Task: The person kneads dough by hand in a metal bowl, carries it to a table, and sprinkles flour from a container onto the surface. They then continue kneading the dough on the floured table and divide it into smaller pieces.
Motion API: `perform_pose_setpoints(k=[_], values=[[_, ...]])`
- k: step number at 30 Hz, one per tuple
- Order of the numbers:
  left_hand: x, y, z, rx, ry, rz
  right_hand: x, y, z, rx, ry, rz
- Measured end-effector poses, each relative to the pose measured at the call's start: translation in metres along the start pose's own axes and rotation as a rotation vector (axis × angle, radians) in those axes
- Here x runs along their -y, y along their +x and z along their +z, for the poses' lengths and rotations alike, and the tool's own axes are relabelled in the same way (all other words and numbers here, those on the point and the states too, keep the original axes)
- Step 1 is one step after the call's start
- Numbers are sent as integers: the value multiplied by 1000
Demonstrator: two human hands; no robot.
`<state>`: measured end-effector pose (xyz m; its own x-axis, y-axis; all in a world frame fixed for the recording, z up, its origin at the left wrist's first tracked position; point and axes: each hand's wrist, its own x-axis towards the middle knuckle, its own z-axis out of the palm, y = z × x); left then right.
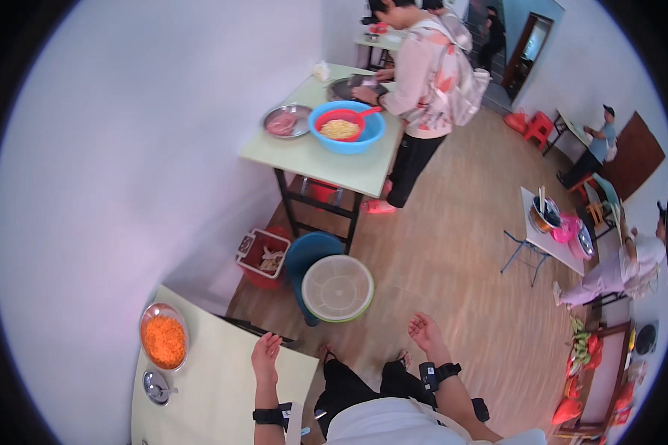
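Note:
My left hand rests flat near the far edge of a pale green table, fingers together, holding nothing. My right hand hangs in the air over the wooden floor, palm up, fingers loosely curled and apart, holding nothing. Both wrists wear black bands. On the table's left side stand a metal bowl of shredded orange carrot and a small metal dish with a spoon. Beside the table a clear round lid lies on top of a blue bin.
A red basket sits by the wall. Farther off, a person in a pale top works at another table with a blue basin and a metal dish. Other people, small tables and red stools stand at the right.

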<state>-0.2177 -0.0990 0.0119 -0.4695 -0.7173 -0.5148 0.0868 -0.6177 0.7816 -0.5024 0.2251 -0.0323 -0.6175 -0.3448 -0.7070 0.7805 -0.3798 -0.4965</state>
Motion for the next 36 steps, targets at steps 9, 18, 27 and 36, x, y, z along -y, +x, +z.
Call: perform_pose_setpoints(k=[9, 18, 27, 36], values=[[80, -37, 174, 245, 407, -91, 86, -24, -146, -93, 279, -75], [154, -52, 325, 439, 389, -270, 209, -38, -282, -317, 757, -240], [200, 48, 460, 466, 535, -312, 314, 69, -259, -138, 755, -124], [200, 185, 731, 654, 482, -326, 507, 190, -199, -212, 875, -252]])
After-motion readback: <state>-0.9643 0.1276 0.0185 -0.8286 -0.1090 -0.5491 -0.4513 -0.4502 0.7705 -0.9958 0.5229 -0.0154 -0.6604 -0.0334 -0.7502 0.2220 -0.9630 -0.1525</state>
